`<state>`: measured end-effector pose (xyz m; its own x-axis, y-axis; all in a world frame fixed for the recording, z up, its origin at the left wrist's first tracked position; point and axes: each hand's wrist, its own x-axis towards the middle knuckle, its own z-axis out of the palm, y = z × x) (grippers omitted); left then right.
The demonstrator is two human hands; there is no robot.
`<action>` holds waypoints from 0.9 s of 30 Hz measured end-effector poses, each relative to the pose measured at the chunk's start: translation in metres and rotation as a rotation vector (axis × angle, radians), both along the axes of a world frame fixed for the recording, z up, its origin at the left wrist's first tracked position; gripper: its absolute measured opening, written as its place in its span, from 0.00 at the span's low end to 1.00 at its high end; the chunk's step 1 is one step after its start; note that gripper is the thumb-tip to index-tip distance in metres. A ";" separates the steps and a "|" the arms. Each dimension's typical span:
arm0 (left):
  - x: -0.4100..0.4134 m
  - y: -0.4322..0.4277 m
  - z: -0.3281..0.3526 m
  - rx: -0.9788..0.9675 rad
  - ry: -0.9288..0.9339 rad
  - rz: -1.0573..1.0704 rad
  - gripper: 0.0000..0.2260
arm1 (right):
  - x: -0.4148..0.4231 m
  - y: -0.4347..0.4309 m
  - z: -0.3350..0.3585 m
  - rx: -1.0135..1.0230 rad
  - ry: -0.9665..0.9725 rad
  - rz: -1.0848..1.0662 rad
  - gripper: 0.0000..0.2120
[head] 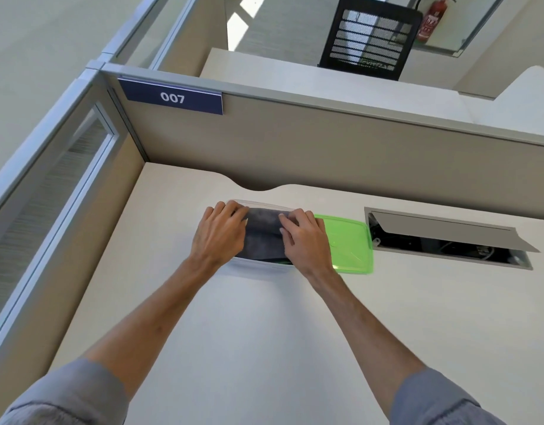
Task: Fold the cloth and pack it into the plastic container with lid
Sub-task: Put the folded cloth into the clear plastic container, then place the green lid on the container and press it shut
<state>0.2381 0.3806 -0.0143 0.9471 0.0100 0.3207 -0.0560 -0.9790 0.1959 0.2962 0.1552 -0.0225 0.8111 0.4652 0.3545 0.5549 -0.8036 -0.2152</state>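
A folded dark grey cloth [262, 237] lies inside a clear plastic container [258, 265] on the desk. My left hand [220, 234] rests on the cloth's left side, fingers bent over its far edge. My right hand [304, 237] presses on the cloth's right side, fingertips on its top. Both hands cover much of the container's rim. The green lid [350, 243] lies flat on the desk, right beside the container, partly under my right hand.
An open cable hatch [448, 237] with a raised flap sits in the desk to the right of the lid. Beige cubicle partitions [326, 148] close the desk at the back and left. A black mesh chair [372, 38] stands beyond the partition.
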 end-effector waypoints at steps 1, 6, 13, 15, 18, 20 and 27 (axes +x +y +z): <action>-0.002 -0.001 0.000 -0.016 -0.011 0.014 0.10 | -0.006 -0.007 0.002 0.067 -0.016 -0.045 0.13; -0.018 -0.024 0.004 -0.125 -0.055 0.062 0.15 | -0.041 -0.069 -0.022 0.097 0.053 -0.310 0.21; -0.051 -0.080 -0.004 -0.195 -0.074 -0.125 0.22 | -0.067 -0.107 -0.049 -0.156 0.123 -0.240 0.20; -0.060 -0.093 -0.008 -0.172 -0.043 -0.203 0.24 | -0.068 -0.107 -0.052 -0.170 0.127 -0.255 0.17; -0.069 -0.107 -0.010 -0.132 0.009 -0.290 0.27 | -0.066 -0.108 -0.054 -0.190 0.117 -0.263 0.13; -0.073 -0.115 -0.011 -0.102 0.036 -0.335 0.27 | -0.067 -0.110 -0.054 -0.199 0.106 -0.265 0.11; -0.089 -0.137 -0.020 -0.048 0.085 -0.460 0.28 | -0.097 -0.122 -0.055 -0.157 0.065 -0.208 0.11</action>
